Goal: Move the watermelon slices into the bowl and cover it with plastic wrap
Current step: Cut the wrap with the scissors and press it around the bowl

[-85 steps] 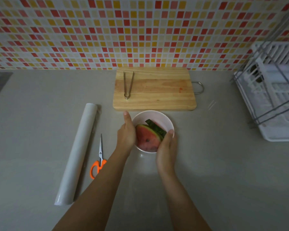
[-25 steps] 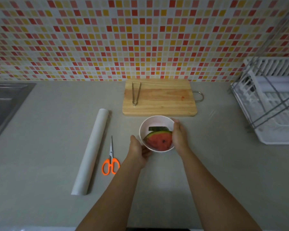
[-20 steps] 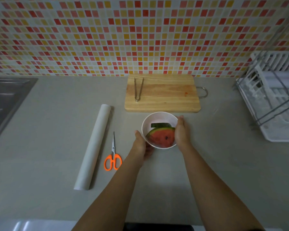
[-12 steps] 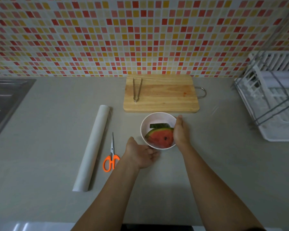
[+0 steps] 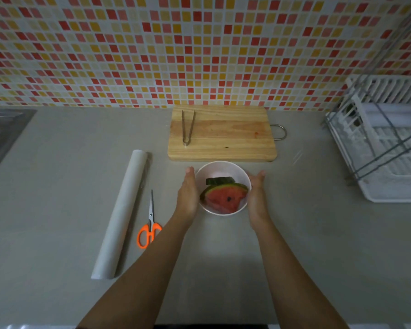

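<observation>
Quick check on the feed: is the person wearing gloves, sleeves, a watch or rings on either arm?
Nothing worn that shows. The left hand and right hand are bare, without gloves, and both forearms are uncovered to the frame's bottom edge. No watch, bracelet or ring is visible, though the dim light could hide something small.

Left hand (image 5: 188,194), half a second ago palm-up on the desk below the white round bowl (image 5: 223,169), now flat against its left side; right hand (image 5: 256,198) slid lower along the right side, fingers straight.
</observation>
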